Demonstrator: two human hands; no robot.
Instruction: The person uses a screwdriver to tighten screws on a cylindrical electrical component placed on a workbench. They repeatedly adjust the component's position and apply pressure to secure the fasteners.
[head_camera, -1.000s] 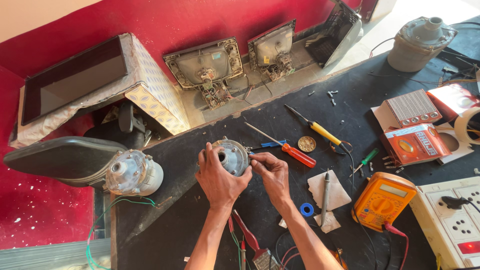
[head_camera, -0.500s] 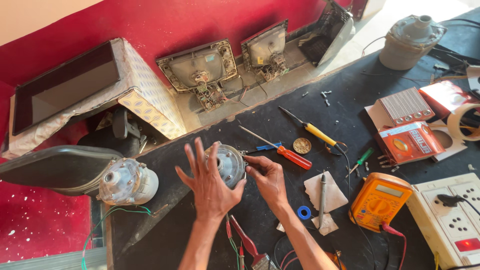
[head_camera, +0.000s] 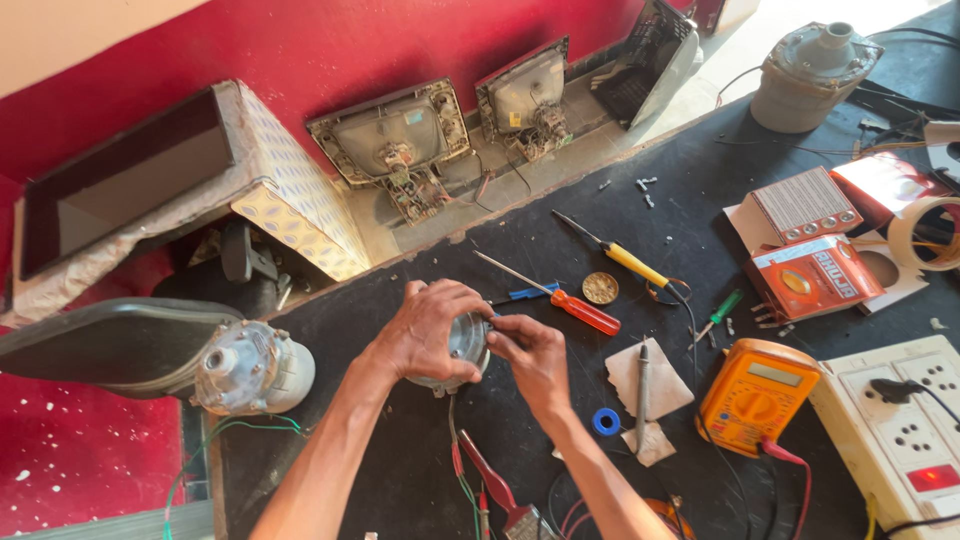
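A small round grey motor (head_camera: 466, 345) sits on the black workbench (head_camera: 540, 240). My left hand (head_camera: 425, 328) lies over its top and left side and grips it. My right hand (head_camera: 535, 360) is at the motor's right side with fingers closed on a thin dark tool; its tip is hidden against the motor. Red and green wires (head_camera: 462, 470) trail from under the motor toward me.
A red-handled screwdriver (head_camera: 575, 307), a yellow-handled one (head_camera: 625, 257), a round tin (head_camera: 600, 288), a soldering iron on paper (head_camera: 642, 392), an orange multimeter (head_camera: 755, 395), a white socket board (head_camera: 905, 420), a second motor (head_camera: 250, 368), old screens by the red wall.
My left hand, fingers spread half a second ago, has closed down over the motor. The right hand stays at the motor's right side. The view has shifted slightly.
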